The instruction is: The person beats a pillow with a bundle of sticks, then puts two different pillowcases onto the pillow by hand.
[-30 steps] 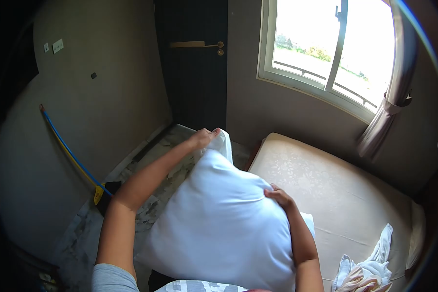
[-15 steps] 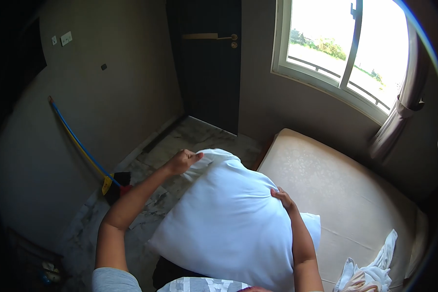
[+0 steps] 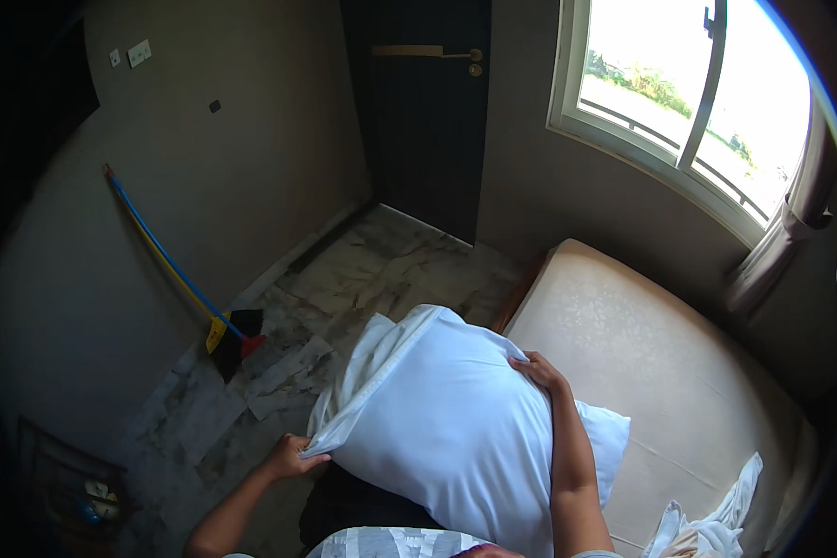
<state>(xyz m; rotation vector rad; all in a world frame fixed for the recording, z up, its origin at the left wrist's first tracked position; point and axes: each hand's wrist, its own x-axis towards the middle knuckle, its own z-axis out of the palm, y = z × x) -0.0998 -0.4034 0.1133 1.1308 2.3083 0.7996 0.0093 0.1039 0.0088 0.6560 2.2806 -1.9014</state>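
A large white pillow in a loose white pillowcase (image 3: 446,418) lies across my lap, in front of my body. My left hand (image 3: 293,457) pinches the edge of the pillowcase at the pillow's lower left corner. Folds of the cloth run from there up to the top of the pillow. My right hand (image 3: 540,370) grips the pillowcase at the pillow's upper right side, its fingers closed on the fabric. Another white pillow (image 3: 606,440) shows partly behind my right forearm, on the mattress.
A bare beige mattress (image 3: 642,344) fills the right side, with crumpled white cloth (image 3: 711,530) at its near edge. A broom with a blue handle (image 3: 163,253) leans on the left wall. A dark door (image 3: 418,121) and a window (image 3: 660,84) stand beyond.
My left hand has moved down and left from the pillow's top, drawing the pillowcase edge with it. My right hand keeps its grip. The view has shifted slightly.
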